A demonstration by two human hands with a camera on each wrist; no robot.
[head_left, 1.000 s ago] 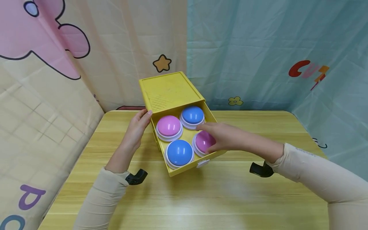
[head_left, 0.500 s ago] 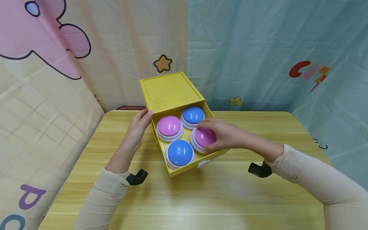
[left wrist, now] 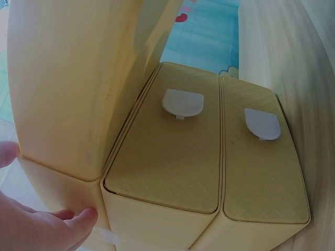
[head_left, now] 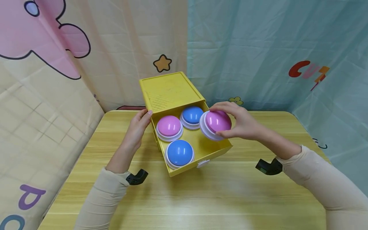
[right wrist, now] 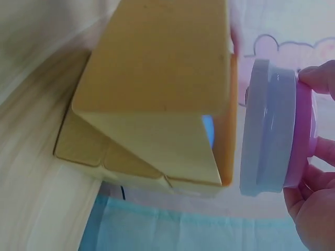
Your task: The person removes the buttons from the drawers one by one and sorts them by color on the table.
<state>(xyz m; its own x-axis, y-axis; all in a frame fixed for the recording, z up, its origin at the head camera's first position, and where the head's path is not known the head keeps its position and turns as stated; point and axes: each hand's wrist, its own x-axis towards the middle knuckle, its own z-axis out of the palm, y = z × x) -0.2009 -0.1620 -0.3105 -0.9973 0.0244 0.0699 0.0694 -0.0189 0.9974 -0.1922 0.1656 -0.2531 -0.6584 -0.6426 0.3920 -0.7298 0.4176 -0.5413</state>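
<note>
Wooden table (head_left: 218,198), light grain, rounded far corners. Behind it, left: cream curtain (head_left: 120,48) with pink cartoon shape (head_left: 43,35) and brown star (head_left: 162,63). Right: teal curtain (head_left: 258,48), red-orange lettering (head_left: 309,72), small flower print (head_left: 235,101).

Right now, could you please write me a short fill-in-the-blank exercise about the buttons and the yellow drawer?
The right hand holds a ____ button above the drawer.
Inside the drawer still sit ____ buttons.
The button nearest the drawer's front is ____.
The left hand touches the yellow ____.

Missing words: pink; three; blue; box
</note>
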